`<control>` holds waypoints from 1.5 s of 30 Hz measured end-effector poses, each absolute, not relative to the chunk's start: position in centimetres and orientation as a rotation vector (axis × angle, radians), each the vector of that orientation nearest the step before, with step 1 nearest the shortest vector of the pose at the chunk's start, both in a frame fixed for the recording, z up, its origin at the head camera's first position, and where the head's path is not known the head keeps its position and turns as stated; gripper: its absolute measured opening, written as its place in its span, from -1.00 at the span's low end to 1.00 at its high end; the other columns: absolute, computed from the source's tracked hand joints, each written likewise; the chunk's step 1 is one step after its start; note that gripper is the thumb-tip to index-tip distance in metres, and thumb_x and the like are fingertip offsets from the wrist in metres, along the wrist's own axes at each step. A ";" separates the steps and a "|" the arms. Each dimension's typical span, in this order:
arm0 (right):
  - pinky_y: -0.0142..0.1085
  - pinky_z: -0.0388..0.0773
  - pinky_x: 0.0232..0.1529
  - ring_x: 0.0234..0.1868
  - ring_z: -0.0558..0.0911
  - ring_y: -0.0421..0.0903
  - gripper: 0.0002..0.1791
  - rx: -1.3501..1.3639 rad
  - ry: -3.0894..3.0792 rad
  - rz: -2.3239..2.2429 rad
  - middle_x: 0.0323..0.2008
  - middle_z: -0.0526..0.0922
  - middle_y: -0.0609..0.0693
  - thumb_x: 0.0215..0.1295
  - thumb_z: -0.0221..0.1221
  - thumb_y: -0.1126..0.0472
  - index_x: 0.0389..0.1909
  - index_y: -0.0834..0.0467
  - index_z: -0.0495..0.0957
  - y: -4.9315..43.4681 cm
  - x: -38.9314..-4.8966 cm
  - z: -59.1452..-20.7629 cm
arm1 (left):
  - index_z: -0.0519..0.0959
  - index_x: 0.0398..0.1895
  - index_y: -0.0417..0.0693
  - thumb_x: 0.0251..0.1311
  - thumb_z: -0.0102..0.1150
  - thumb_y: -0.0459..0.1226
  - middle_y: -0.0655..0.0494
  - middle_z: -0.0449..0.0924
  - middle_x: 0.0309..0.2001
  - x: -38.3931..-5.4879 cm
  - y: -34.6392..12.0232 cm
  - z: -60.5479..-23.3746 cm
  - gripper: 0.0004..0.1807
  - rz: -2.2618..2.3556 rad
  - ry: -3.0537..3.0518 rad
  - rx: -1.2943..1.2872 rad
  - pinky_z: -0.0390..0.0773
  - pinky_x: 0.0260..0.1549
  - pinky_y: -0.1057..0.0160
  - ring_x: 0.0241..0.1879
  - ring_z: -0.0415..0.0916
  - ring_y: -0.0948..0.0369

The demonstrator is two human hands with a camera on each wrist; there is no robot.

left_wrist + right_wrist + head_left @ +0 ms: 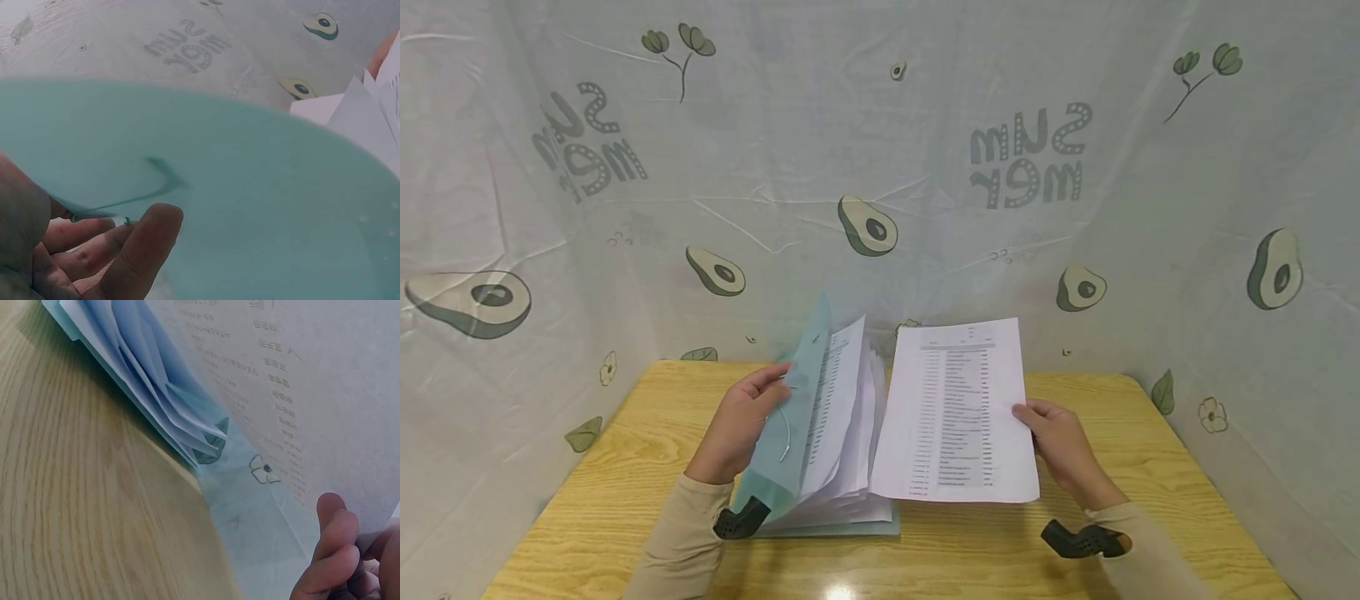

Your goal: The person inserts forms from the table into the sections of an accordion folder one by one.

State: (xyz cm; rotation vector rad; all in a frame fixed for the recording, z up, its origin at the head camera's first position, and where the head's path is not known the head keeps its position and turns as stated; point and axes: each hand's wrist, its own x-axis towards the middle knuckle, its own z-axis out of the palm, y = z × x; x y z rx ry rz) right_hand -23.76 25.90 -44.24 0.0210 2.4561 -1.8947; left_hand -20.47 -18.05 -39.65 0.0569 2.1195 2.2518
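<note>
A light blue-green folder [805, 367] stands partly opened on the table, its front cover raised and leaning left. My left hand [741, 421] grips that cover by its outer edge, thumb on one face and fingers behind; a thin white fastener strip dangles from it. Inside lie several loose printed papers [853, 458], fanned and curling upward. To the right of them my right hand [1063, 442] pinches a printed sheet [955, 417] at its right edge, holding it upright with the text facing me. The right wrist view shows the curled fingers [337, 553] at that sheet's edge.
A wood-grain table [1120, 500] lies under the folder. Behind it and at both sides hangs a pale curtain [880, 125] printed with avocados, leaves and lettering. Black wrist devices [741, 518] sit at both sleeves.
</note>
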 end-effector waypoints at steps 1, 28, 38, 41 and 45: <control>-0.31 0.69 -0.26 -0.24 0.73 -0.19 -0.46 0.018 2.456 -1.891 -0.01 0.74 0.16 0.62 0.07 0.08 0.32 0.46 0.45 25.9 -23.8 -44.2 | 0.38 0.48 -0.11 0.57 -0.02 -0.30 -0.11 0.57 0.21 -20.5 -18.0 -39.7 -0.53 2.254 2.118 0.056 0.70 -0.22 0.23 -0.10 0.68 0.22; -0.34 0.67 -0.24 -0.23 0.72 -0.18 -0.52 0.095 2.437 -1.895 -0.02 0.74 0.16 0.60 0.08 0.13 0.25 0.45 0.51 24.5 -24.2 -44.8 | 0.37 0.49 -0.13 0.57 -0.02 -0.29 -0.15 0.56 0.21 -20.4 -18.0 -39.6 -0.52 2.245 2.118 0.073 0.70 -0.20 0.21 -0.09 0.67 0.21; -0.30 0.69 -0.15 -0.13 0.72 -0.14 -0.47 0.126 2.409 -1.848 0.11 0.69 0.23 0.63 0.03 0.08 0.33 0.43 0.45 25.0 -24.1 -44.4 | 0.39 0.48 -0.14 0.57 -0.01 -0.29 -0.13 0.58 0.19 -20.6 -18.0 -39.7 -0.53 2.244 2.128 0.066 0.70 -0.20 0.24 -0.10 0.67 0.22; -0.28 0.70 -0.16 -0.14 0.72 -0.12 -0.48 0.130 2.385 -1.845 0.08 0.70 0.21 0.62 0.04 0.11 0.33 0.45 0.44 25.0 -24.2 -44.3 | 0.40 0.47 -0.11 0.57 -0.01 -0.29 -0.12 0.57 0.19 -20.7 -18.0 -39.8 -0.54 2.244 2.128 0.058 0.70 -0.19 0.23 -0.09 0.67 0.22; -0.25 0.70 -0.20 -0.16 0.73 -0.11 -0.50 0.113 2.363 -1.838 0.02 0.72 0.18 0.60 0.05 0.14 0.30 0.48 0.45 24.9 -24.2 -44.4 | 0.40 0.47 -0.10 0.57 -0.01 -0.29 -0.13 0.57 0.20 -20.7 -18.0 -39.9 -0.54 2.243 2.129 0.060 0.70 -0.20 0.21 -0.10 0.67 0.20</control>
